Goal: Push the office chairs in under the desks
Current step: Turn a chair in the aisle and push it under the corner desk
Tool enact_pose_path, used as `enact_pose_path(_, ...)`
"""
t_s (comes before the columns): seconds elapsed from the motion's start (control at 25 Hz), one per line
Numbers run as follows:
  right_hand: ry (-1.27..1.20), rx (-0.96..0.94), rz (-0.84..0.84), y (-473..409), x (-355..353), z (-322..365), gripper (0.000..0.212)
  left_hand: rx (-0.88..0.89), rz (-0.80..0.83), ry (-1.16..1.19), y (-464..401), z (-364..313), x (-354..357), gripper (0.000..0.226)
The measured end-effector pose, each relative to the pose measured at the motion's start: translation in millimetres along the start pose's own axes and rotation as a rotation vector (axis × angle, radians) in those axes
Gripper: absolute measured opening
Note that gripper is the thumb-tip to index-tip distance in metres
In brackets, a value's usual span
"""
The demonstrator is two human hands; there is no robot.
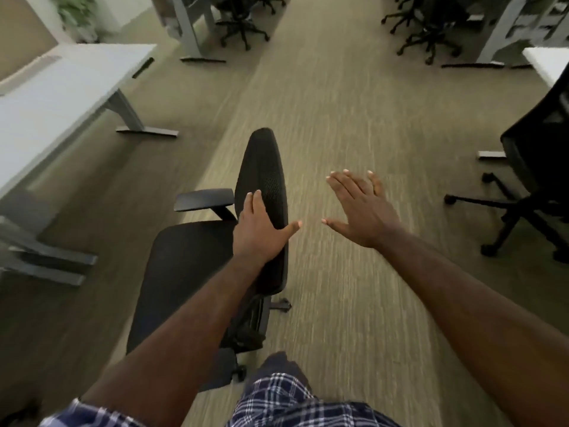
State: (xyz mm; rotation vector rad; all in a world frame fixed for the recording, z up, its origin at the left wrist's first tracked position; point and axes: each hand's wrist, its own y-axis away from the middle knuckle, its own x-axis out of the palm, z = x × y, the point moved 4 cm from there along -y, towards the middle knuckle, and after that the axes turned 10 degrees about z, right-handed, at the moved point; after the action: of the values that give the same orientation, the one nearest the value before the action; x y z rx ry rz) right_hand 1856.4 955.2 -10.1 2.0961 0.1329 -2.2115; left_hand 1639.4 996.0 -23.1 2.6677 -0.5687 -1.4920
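A black office chair [187, 272] stands in the aisle just in front of me, its seat facing left toward a white desk [49, 97]. My left hand [261, 229] rests on the top edge of the chair's mesh backrest [264, 180], fingers over the front and thumb spread to the right. Over bare carpet to the right of the backrest hovers my right hand [360, 208], flat with fingers spread, touching nothing. A second black chair [535, 167] stands at the right edge, beside another white desk [548, 63].
The desk's grey legs [135, 118] and feet stand on the carpet at the left. More black chairs [243, 23] and desk frames [431, 35] line the far end of the aisle. A plant [77, 13] stands at the top left.
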Motion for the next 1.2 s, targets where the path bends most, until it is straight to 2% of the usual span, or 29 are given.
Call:
enact_pose_path(0.32,0.136,-0.311,0.106,-144,-5,-35,0.110,-0.191,0.054,0.285,-63,3,1,0.113)
enact_pose_path(0.56,0.168,-0.504,0.146,-195,-1,-27,0.117,-0.260,0.059,0.342,-80,-2,7,0.102)
enact_pose_path(0.68,0.173,-0.620,0.167,-219,1,-21,0.116,-0.301,0.041,0.341,-77,-7,4,0.088)
enact_pose_path(0.84,0.201,-0.855,0.229,-256,4,-6,0.120,-0.536,-0.050,0.362,-62,-15,8,0.072)
enact_pose_path(0.92,0.168,-0.894,0.243,-266,4,1,0.124,-0.651,-0.067,0.242,-50,-14,11,0.069)
enact_pose_path(1.04,0.156,-1.023,0.246,-272,7,7,0.130,-0.859,-0.183,0.114,-25,-32,21,0.072)
enact_pose_path(1.2,0.162,-1.085,0.221,-278,8,15,0.125,-1.009,-0.341,-0.088,3,-40,33,0.085)
